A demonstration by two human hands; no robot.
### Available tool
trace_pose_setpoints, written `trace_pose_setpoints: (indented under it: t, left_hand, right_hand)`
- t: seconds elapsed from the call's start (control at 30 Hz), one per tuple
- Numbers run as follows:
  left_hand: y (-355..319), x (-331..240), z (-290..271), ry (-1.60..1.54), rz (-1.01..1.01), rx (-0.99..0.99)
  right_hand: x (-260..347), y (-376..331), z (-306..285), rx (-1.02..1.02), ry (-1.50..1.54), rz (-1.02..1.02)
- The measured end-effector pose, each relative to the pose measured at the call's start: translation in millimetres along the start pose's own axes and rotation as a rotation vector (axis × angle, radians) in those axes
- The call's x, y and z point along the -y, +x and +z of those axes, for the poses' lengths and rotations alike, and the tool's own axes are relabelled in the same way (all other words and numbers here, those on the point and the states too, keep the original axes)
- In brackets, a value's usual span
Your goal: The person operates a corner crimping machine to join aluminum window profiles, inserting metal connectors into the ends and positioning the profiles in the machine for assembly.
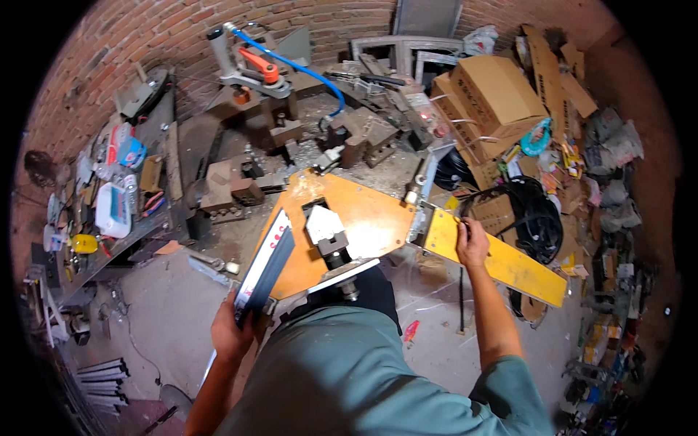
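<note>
In front of me lies an orange board (352,211) with a dark slot, in which a white-topped metal block (323,227) sits. Along the board's left edge runs a long dark profile (263,265) with a white strip on its face. My left hand (231,330) is closed around the profile's near end; some fingers are hidden beneath it. On the right, a flat yellow bar (509,265) slants out from a metal joint beside the board. Fingers of my right hand (472,243) curl over its upper edge, gripping it. Below the slot, a metal screw end (350,289) points toward my body.
Behind the board, a cluttered bench carries metal blocks (233,185), an orange-handled clamp (260,69) and a blue hose (305,71). Cardboard boxes (498,94) and a black bag (534,218) stand at right. A side table (156,218) holds bottles and containers at left.
</note>
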State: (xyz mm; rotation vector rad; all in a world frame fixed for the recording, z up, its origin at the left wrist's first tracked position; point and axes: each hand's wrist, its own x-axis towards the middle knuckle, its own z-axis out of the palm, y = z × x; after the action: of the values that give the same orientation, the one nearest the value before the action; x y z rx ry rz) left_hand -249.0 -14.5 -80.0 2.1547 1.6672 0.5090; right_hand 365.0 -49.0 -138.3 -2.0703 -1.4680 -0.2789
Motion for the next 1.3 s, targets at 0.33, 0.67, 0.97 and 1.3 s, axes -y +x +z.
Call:
trace_pose_setpoints:
  t: [0.33, 0.67, 0.97, 1.3]
  left_hand:
    - [69.7, -36.2, 40.8, -0.062, 0.116, -0.084]
    - [98.2, -81.2, 39.2, 0.052, -0.193, 0.036]
    - [85.4, -91.4, 49.3, 0.184, -0.219, -0.111]
    - [56.1, -89.5, 57.1, 0.356, -0.384, -0.254]
  right_hand:
    - [9.6, -19.8, -36.7, 0.207, 0.030, -0.184]
    - [-30.8, 143.0, 20.0, 0.159, 0.139, -0.223]
    - [-79.5, 310.5, 168.3, 0.286, 0.109, -0.372]
    - [-95.5, 318.8, 193.2, 0.441, 0.132, -0.359]
